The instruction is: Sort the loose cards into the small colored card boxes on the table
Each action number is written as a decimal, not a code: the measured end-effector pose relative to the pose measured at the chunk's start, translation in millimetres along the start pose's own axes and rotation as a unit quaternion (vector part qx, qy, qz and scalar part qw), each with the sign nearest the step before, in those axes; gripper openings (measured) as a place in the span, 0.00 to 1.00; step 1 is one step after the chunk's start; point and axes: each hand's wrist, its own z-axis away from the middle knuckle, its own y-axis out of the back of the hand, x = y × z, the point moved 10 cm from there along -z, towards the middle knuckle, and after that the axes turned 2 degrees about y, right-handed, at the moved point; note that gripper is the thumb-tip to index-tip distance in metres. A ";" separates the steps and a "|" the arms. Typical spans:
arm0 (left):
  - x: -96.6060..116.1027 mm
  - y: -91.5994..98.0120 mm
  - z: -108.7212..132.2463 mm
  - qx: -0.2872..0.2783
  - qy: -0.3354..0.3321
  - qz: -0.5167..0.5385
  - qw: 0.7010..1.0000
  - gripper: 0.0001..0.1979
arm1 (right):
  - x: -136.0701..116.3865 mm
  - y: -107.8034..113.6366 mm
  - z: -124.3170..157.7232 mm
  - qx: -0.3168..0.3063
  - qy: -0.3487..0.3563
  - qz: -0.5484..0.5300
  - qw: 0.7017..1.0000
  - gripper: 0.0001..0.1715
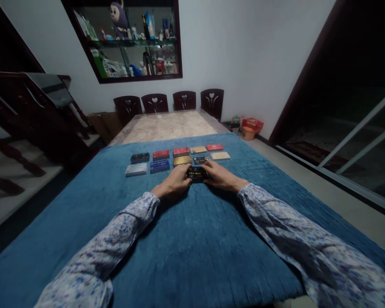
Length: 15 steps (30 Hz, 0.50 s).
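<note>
Both my hands meet at the middle of a blue blanket (199,239) spread over the table. My left hand (176,182) and my right hand (218,175) grip a small dark box (196,173) between their fingers, one at each end. Just beyond it lie two rows of small flat boxes: a black one (140,157), red ones (161,154) (181,151) (214,147), a yellowish one (198,149), a grey one (136,169), a blue one (159,166), a gold one (182,160), another dark one (201,159) and a pale one (220,155). Both sleeves are white with blue flecks.
Past the blanket the bare marble tabletop (167,126) runs to several dark chairs (183,100) at the wall. A glass cabinet (131,38) hangs above them. A red tub (250,127) stands on the floor at right, a staircase (16,128) at left, a sliding door (356,141) at far right.
</note>
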 end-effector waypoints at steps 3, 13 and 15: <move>2.1 -3.7 -10.7 -0.011 -0.013 -0.020 1.000 0.21 | 7.4 8.4 -2.6 -0.010 0.002 0.009 1.000 0.25; 1.6 -17.5 -51.3 -0.057 0.003 -0.141 0.988 0.18 | 39.2 17.7 -20.5 -0.077 -0.033 0.088 0.993 0.19; -1.2 -19.7 -59.2 -0.066 0.009 -0.152 0.986 0.18 | 45.6 18.9 -25.7 -0.090 -0.039 0.102 0.990 0.18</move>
